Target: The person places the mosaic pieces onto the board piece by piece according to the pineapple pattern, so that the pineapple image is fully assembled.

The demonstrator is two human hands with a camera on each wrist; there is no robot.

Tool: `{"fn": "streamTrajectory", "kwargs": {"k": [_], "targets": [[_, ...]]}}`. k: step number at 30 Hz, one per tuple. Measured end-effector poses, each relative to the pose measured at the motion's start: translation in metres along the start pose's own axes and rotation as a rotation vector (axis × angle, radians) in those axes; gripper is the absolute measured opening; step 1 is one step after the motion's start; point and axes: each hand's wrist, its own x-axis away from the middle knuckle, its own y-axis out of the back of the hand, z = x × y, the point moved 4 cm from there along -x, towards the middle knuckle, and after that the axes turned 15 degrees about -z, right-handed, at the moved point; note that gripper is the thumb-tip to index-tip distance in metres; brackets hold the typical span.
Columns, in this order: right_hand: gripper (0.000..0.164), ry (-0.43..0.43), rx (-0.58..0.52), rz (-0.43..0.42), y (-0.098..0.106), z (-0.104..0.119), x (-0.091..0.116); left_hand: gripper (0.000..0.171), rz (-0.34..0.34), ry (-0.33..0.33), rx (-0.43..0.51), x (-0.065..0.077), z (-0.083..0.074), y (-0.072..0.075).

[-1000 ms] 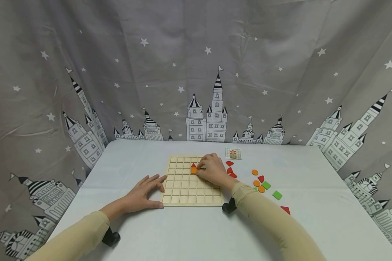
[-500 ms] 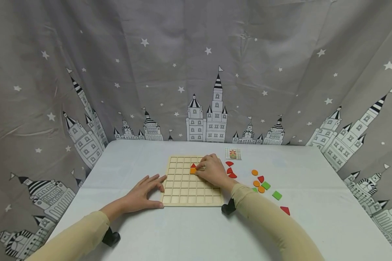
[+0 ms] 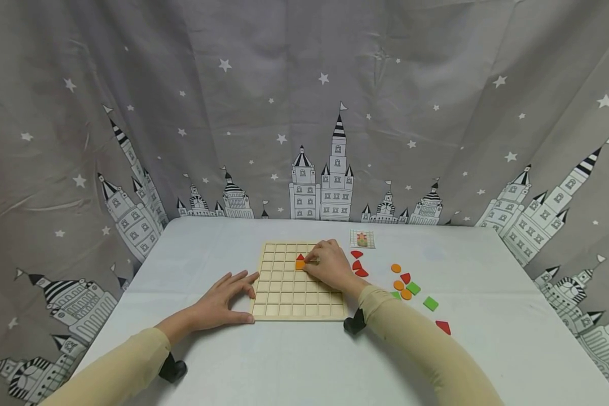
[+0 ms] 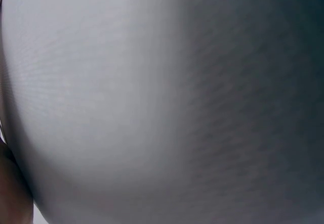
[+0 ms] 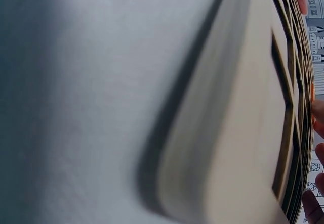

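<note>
A pale wooden grid board [image 3: 285, 303] lies on the table in the head view. My left hand [image 3: 225, 301] rests beside its left edge, fingers spread and thumb near the front corner. Over the board's upper right part is my right hand [image 3: 331, 266], its thumb and fingers bent together at the right side of an orange square tile [image 3: 300, 265]. Directly behind that tile, a red triangle tile [image 3: 300, 257] sits on the grid. The right wrist view shows the fingertips [image 5: 317, 110] against orange at the far edge; the left wrist view is mostly blurred white surface.
A small pattern card [image 3: 362, 239] lies behind the board's right side. Several red quarter-circle tiles [image 3: 357, 255], orange discs [image 3: 396, 268] and green squares [image 3: 431, 303] are scattered to the right. A grey castle-print curtain [image 3: 304, 67] hangs behind the table.
The orange square has shifted slightly left and lies straighter under the red triangle, with my right fingertips staying at its side. My left hand has not moved.
</note>
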Motion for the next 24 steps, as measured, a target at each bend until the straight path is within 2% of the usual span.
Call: {"fn": "streamTrajectory", "kwargs": {"k": [6, 10, 16, 20, 24], "targets": [[0.019, 0.005, 0.004, -0.008, 0.003, -0.001, 0.000, 0.044, 0.003, -0.008, -0.004, -0.003, 0.000, -0.001], [0.021, -0.016, -0.005, 0.007, 0.013, -0.006, 0.001, 0.044, 0.009, -0.007, 0.000, -0.004, 0.001, -0.001], [0.026, -0.100, -0.091, -0.015, 0.051, -0.029, 0.005, 0.042, 0.032, 0.028, -0.005, -0.004, 0.003, -0.002], [0.030, -0.122, -0.094, -0.043, 0.081, -0.052, 0.011, 0.041, 0.047, 0.063, -0.010, -0.003, 0.002, -0.001], [0.032, -0.178, -0.086, -0.041, 0.106, -0.077, 0.021, 0.040, 0.036, 0.056, -0.014, -0.002, 0.002, -0.001]]}}
